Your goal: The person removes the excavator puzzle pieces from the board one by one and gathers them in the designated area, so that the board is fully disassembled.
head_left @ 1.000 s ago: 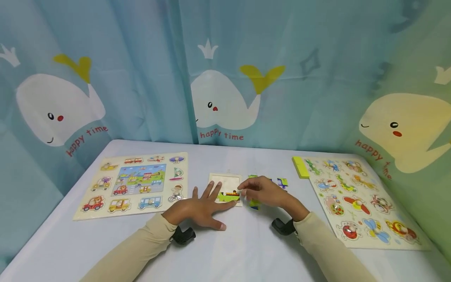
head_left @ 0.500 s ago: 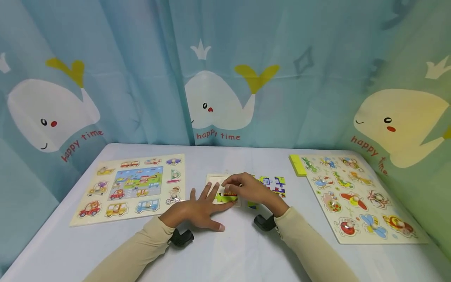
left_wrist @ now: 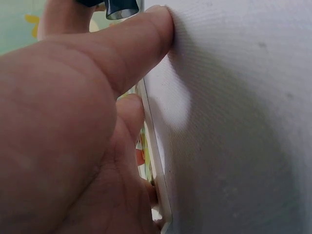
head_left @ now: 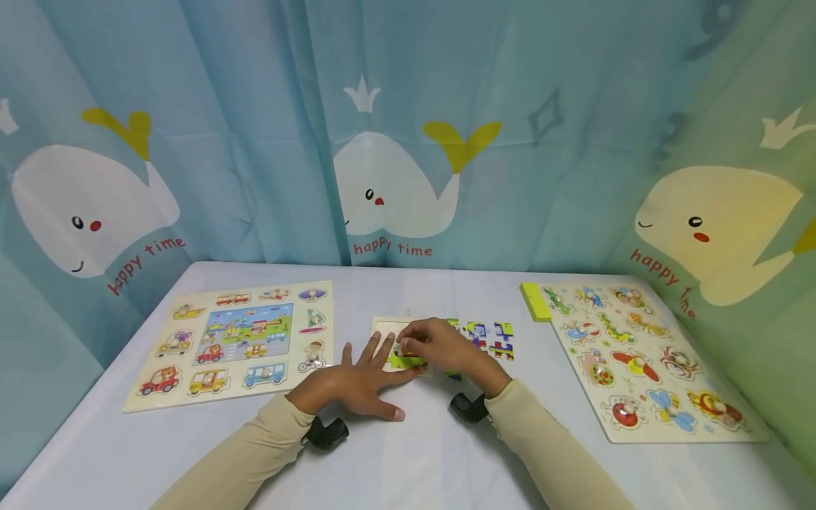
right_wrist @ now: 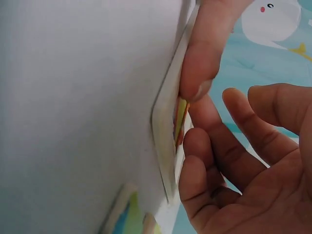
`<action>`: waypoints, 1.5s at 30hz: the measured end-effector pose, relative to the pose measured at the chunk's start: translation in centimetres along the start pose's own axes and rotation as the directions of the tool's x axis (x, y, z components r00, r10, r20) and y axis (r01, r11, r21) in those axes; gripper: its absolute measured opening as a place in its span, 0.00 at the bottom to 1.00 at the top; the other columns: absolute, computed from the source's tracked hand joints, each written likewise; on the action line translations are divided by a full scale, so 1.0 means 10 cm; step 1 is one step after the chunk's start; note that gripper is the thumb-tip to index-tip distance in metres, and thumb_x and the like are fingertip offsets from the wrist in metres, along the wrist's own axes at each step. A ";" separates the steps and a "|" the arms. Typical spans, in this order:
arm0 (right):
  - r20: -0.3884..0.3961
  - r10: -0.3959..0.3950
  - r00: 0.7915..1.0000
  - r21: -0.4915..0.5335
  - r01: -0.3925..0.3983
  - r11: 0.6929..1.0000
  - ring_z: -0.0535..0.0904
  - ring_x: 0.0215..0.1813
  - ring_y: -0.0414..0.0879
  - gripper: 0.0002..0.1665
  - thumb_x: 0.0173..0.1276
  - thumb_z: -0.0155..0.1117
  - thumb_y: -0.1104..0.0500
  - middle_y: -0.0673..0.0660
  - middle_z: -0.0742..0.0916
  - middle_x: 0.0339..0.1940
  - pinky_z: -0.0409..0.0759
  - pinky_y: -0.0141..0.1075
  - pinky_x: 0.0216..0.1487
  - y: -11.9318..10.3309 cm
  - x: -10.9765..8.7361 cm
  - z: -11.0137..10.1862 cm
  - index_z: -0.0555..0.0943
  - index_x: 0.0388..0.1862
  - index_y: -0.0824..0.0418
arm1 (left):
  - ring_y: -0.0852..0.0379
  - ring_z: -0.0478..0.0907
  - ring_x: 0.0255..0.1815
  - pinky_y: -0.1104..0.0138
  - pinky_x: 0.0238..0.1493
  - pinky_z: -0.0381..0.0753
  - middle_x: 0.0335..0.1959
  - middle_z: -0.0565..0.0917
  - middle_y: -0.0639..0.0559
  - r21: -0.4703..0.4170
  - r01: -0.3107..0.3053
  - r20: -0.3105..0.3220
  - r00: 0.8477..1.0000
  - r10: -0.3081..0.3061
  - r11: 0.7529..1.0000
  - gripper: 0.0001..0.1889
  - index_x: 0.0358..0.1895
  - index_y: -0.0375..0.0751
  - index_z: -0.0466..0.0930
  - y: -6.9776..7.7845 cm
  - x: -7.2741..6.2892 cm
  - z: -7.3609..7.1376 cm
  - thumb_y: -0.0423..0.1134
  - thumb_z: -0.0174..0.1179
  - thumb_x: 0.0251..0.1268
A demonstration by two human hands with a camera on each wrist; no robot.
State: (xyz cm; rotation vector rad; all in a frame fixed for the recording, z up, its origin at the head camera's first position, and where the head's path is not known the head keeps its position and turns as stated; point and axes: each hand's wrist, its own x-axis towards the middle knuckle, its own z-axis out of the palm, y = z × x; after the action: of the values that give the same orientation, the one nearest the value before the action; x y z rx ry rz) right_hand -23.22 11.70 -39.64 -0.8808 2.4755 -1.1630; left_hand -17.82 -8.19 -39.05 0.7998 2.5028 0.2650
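My left hand (head_left: 360, 382) lies with spread, straight fingers at the left and front edge of a small pale puzzle tray (head_left: 377, 322). Its index finger (right_wrist: 202, 63) presses along the tray's rim in the right wrist view. Over the tray is my right hand (head_left: 433, 347), fingers bent and their tips down near a green puzzle piece (head_left: 401, 362) in the tray's lower part. In the right wrist view, nothing shows between the right thumb and index finger; another finger is beside a yellow-and-orange piece (right_wrist: 180, 117). The right hand hides part of the tray.
Several loose jigsaw pieces (head_left: 500, 340) lie right of the tray. A vehicle peg puzzle board (head_left: 191, 342) is at the left, and an insect board (head_left: 589, 336) at the right with a yellow block (head_left: 535, 302) at its corner. A whale-printed curtain (head_left: 280, 142) stands behind the table.
My right hand has moved left from the tray's right edge to over its picture pieces, uncovering more loose pieces on the right. My left hand stays at the tray. The view has shifted slightly.
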 end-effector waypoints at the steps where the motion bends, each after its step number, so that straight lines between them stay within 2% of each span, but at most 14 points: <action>1: 0.000 0.001 1.000 0.003 -0.001 1.000 0.79 0.37 0.42 0.12 0.74 0.54 0.62 0.51 0.86 0.37 0.77 0.38 0.42 0.00 0.00 0.01 0.84 0.46 0.64 | 0.42 0.19 0.75 0.31 0.63 0.31 0.78 0.29 0.43 0.001 0.000 0.001 1.000 0.000 1.000 0.38 0.76 0.72 0.49 0.00 0.00 0.00 0.67 0.53 0.65; 6: 0.002 0.001 1.000 0.011 -0.001 1.000 0.77 0.33 0.42 0.12 0.74 0.54 0.63 0.51 0.86 0.35 0.76 0.36 0.36 -0.02 -0.01 0.02 0.84 0.45 0.65 | 0.42 0.19 0.75 0.31 0.63 0.30 0.78 0.29 0.43 0.002 0.000 -0.001 1.000 0.000 1.000 0.38 0.76 0.72 0.50 0.00 -0.01 0.00 0.67 0.53 0.65; 13: 0.004 -0.006 1.000 0.029 0.005 1.000 0.78 0.36 0.42 0.10 0.73 0.55 0.65 0.52 0.86 0.38 0.77 0.35 0.38 -0.02 -0.01 0.02 0.83 0.46 0.65 | 0.42 0.19 0.75 0.32 0.63 0.30 0.78 0.28 0.41 -0.005 -0.004 -0.006 1.000 0.004 1.000 0.38 0.77 0.71 0.51 0.01 -0.01 -0.01 0.66 0.54 0.65; 18: 0.006 -0.021 1.000 0.084 0.020 0.996 0.77 0.32 0.42 0.09 0.72 0.57 0.67 0.53 0.84 0.36 0.77 0.35 0.34 0.01 -0.02 0.02 0.83 0.46 0.66 | 0.43 0.19 0.76 0.32 0.64 0.30 0.77 0.29 0.37 -0.018 -0.007 -0.013 1.000 0.006 1.000 0.39 0.77 0.69 0.52 0.00 0.00 0.00 0.66 0.55 0.64; 26: 0.045 -0.058 0.997 0.146 0.051 0.988 0.76 0.29 0.42 0.10 0.70 0.57 0.71 0.57 0.85 0.35 0.76 0.33 0.31 0.04 0.00 0.04 0.83 0.46 0.69 | 0.43 0.20 0.76 0.32 0.64 0.30 0.77 0.28 0.37 -0.023 -0.011 -0.013 1.000 0.010 1.000 0.39 0.77 0.68 0.52 0.00 -0.01 0.02 0.66 0.54 0.64; 38: 0.044 -0.067 0.997 0.161 0.059 0.985 0.76 0.25 0.43 0.10 0.71 0.57 0.70 0.57 0.85 0.32 0.77 0.36 0.28 0.03 0.01 0.03 0.83 0.47 0.70 | 0.43 0.19 0.76 0.32 0.64 0.29 0.77 0.28 0.38 -0.020 -0.004 -0.022 1.000 0.004 1.000 0.39 0.77 0.68 0.53 -0.03 0.00 0.03 0.66 0.55 0.64; 45: 0.005 -0.039 0.999 0.079 0.039 0.996 0.78 0.34 0.41 0.10 0.71 0.59 0.68 0.54 0.87 0.39 0.78 0.34 0.37 0.03 -0.01 -0.05 0.84 0.46 0.67 | 0.43 0.20 0.76 0.32 0.64 0.29 0.77 0.28 0.37 -0.026 -0.008 -0.023 1.000 0.008 1.000 0.39 0.77 0.67 0.52 -0.02 -0.01 0.03 0.66 0.54 0.64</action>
State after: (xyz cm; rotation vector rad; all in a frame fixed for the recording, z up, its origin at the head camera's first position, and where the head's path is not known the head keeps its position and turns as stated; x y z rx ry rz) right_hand -23.47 12.23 -39.53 -0.9135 2.3999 -1.2591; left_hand -17.74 -8.43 -39.32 0.8005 2.5129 0.3110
